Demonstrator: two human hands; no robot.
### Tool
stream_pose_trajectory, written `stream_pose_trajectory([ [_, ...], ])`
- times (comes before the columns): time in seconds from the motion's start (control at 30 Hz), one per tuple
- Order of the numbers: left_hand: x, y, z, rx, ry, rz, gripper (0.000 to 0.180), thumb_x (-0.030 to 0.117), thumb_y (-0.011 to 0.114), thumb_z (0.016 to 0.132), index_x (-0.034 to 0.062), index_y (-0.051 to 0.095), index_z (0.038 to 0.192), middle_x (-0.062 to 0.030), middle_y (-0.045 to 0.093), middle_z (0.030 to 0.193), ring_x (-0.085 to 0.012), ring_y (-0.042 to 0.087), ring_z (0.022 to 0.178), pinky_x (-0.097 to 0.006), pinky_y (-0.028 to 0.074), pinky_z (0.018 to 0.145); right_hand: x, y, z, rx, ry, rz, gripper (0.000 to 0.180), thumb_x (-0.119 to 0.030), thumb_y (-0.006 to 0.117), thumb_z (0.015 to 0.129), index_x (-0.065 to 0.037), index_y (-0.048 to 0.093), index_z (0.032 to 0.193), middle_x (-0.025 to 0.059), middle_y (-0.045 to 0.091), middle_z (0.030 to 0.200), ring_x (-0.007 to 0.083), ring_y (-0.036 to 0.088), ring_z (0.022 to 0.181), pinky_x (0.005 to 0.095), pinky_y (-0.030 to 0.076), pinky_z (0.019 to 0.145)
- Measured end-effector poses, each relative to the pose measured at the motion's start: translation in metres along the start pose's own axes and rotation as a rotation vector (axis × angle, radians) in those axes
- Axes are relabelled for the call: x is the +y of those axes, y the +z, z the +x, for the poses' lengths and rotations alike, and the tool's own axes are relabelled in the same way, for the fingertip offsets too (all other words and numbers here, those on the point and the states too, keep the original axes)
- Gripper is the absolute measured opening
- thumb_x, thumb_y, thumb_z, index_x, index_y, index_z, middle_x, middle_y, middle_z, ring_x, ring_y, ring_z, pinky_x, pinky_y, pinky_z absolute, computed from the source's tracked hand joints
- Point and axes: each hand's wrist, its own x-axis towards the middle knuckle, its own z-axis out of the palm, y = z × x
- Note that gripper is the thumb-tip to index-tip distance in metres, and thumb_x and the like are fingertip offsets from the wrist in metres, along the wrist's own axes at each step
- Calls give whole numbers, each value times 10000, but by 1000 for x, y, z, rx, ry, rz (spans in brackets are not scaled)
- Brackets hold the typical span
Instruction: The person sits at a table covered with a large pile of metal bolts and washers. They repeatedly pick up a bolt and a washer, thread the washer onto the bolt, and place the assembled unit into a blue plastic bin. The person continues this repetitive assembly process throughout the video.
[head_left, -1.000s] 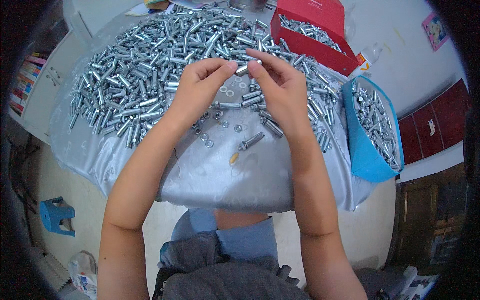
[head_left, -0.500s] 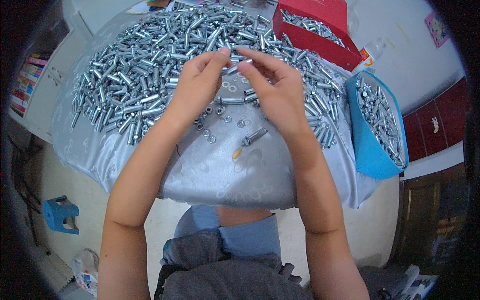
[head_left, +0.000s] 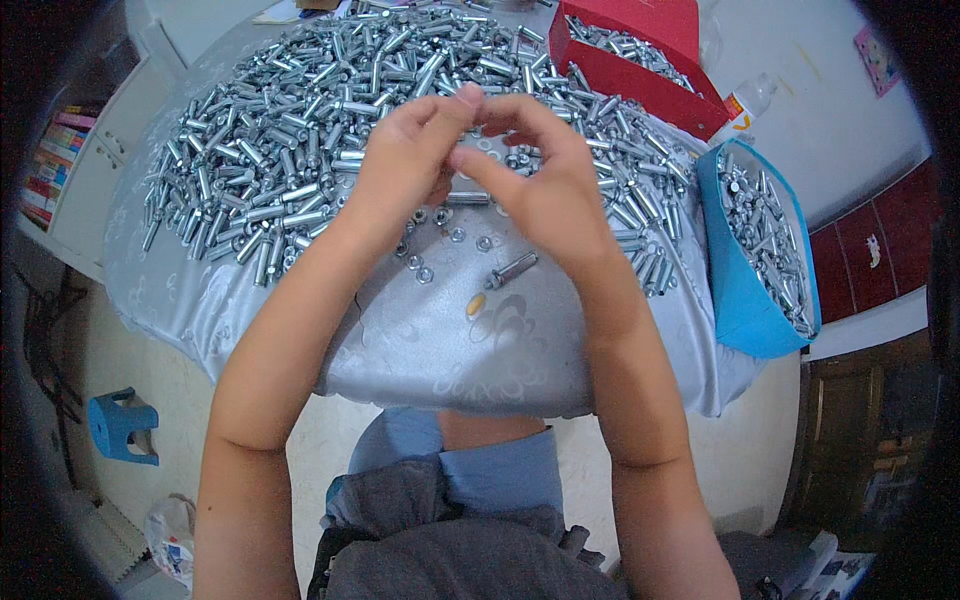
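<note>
Over the front of the bolt pile, my left hand [head_left: 408, 155] is closed, thumb pressed on its curled fingers. The anchor bolt seen there half a second earlier is now hidden by the fingers. My right hand [head_left: 548, 185] meets it from the right, fingers curled and thumb tip against the left fingers; what it pinches is hidden. Beneath the hands lie a silver anchor bolt [head_left: 468, 198] and several loose washers and nuts [head_left: 457, 235]. Nearer me, another anchor bolt [head_left: 511, 270] lies slantwise beside a small yellow oval piece [head_left: 476, 304].
A large pile of anchor bolts [head_left: 290, 130] covers the far part of the cloth-covered table [head_left: 450, 370]. A red box [head_left: 640, 75] and a blue box [head_left: 745, 290], both holding bolts, stand at the right. A plastic bottle [head_left: 750, 98] is behind them. A blue stool [head_left: 122, 425] stands at lower left.
My hands have drawn closer together, the right moving slightly left until its thumb meets the left fingers. The bolt visible between them before is now covered.
</note>
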Motion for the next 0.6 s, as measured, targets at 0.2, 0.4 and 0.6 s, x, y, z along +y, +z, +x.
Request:
stream_pose_trajectory([
  [0.2,-7,-6,11,120,-3,-2,295,371,542,848,80,576,812,59,340,487,-40,283,393,-208,195,367,25,-13,0,-12,58,-341,161,-164,626,728,-52,663,838,110,626,879,256,563,851,340,431,778],
  [0.4,-6,-7,10,133,-8,-34,283,346,555,847,72,579,783,65,334,479,-37,266,391,-212,185,375,47,6,-1,-131,-108,-736,142,-228,632,727,-120,694,795,94,616,822,276,534,842,385,426,766],
  [0.6,-3,-14,11,112,8,-30,314,367,542,852,60,571,791,67,327,480,-38,270,402,-214,198,384,47,7,-4,-178,71,-768,156,-255,646,724,-115,697,771,116,610,828,288,520,884,387,419,786],
])
